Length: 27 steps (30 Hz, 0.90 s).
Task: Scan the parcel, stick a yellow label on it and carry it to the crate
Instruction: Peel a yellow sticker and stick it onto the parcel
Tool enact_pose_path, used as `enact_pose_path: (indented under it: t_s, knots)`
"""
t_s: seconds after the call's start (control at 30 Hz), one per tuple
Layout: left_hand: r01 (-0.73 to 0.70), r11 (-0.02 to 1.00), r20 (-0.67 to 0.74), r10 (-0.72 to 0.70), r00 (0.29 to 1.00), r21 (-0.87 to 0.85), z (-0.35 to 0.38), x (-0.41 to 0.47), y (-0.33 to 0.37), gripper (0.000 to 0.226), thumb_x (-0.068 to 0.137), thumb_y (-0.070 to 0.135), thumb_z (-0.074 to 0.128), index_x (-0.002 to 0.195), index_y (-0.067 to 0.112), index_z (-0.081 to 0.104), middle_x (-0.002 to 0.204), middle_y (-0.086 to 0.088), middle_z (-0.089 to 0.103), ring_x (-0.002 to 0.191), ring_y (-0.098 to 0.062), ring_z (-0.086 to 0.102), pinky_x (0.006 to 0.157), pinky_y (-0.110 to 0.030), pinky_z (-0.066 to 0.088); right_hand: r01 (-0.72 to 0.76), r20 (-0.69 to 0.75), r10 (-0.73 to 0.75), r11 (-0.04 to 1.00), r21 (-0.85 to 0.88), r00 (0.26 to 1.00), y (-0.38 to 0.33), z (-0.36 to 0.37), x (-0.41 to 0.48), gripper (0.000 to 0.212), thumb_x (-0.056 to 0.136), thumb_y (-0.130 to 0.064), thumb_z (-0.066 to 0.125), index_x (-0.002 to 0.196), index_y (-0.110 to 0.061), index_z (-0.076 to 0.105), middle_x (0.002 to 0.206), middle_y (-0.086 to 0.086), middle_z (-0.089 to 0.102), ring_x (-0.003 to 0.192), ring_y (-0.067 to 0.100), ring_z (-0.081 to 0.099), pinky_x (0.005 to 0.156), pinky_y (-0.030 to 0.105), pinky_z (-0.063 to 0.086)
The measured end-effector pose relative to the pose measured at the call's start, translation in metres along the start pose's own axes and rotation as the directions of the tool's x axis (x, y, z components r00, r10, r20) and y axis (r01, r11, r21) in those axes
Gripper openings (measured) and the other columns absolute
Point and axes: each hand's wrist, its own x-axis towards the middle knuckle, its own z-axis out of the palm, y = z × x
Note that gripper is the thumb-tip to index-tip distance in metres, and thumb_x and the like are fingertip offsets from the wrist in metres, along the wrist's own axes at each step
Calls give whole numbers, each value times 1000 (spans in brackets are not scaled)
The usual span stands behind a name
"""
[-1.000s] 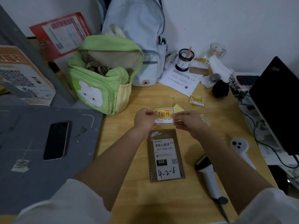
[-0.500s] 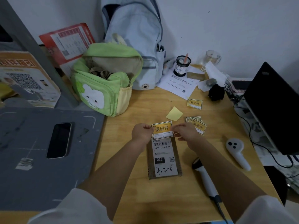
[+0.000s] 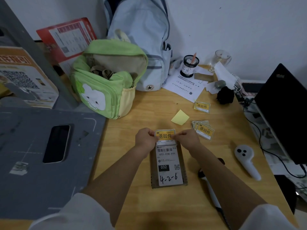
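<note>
A flat brown parcel (image 3: 168, 183) with a white shipping slip marked "4-2-6" lies on the wooden desk (image 3: 146, 113) in front of me. A yellow label (image 3: 165, 137) sits over the parcel's far end. My left hand (image 3: 145, 138) pinches the label's left edge and my right hand (image 3: 188, 139) pinches its right edge. Whether the label touches the parcel is unclear. The barcode scanner (image 3: 211, 195) lies on the desk, partly hidden under my right forearm. No crate is in view.
More yellow labels (image 3: 203, 130) are stacked right of my hands, one more (image 3: 201, 106) lies farther back, with a yellow backing paper (image 3: 180, 117). A green bag (image 3: 106, 80), a blue backpack (image 3: 141, 39), a phone (image 3: 56, 143) on a grey board, a white controller (image 3: 245, 160) and a laptop (image 3: 282, 110) surround the desk.
Both hands brought the yellow label down and towards me, from above the desk beyond the parcel to the parcel's far end. The yellow backing paper now lies alone on the desk.
</note>
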Motion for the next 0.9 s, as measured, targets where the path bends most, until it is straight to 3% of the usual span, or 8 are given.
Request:
enact_pose_path:
  t_s: [0.2,0.43,0.53,0.7,0.9]
  knots:
    - [46,998,34,-48,998,52,-3,5,4,20,80,4,71,70,15,57,86,-9,64,80,-21,59,74,-33,50,-21,1,21,1000,-4,1000,-2,-1,3,19,78,-19,75,63,-13,66,83,13,70,79,20,59,69,33,44]
    - [68,993,57,-74,996,93,-6,6,9,27,78,3,73,62,15,55,82,-10,64,74,-21,59,68,-29,47,-33,-3,32,999,-37,999,-2,-1,4,21,77,-19,74,81,2,72,93,21,72,77,20,57,69,32,41]
    - [58,994,45,-62,997,98,-4,5,8,27,78,3,73,62,16,54,84,-9,63,77,-21,58,69,-30,47,-25,3,26,998,-52,1000,-2,-1,4,20,78,-19,73,77,1,71,84,19,69,74,19,55,67,31,40]
    - [45,991,35,-50,998,123,-3,3,7,29,78,4,73,62,17,52,85,-7,61,83,-21,57,73,-30,48,-9,-3,9,997,-79,1000,1,0,6,23,78,-19,74,83,3,72,93,20,73,78,20,59,76,39,51]
    - [25,985,33,-31,999,170,-2,3,6,23,77,4,73,68,15,56,86,-7,61,84,-20,57,73,-29,47,-3,-9,3,996,-93,1000,3,0,6,27,77,-20,75,83,6,71,92,22,73,73,20,57,66,32,42]
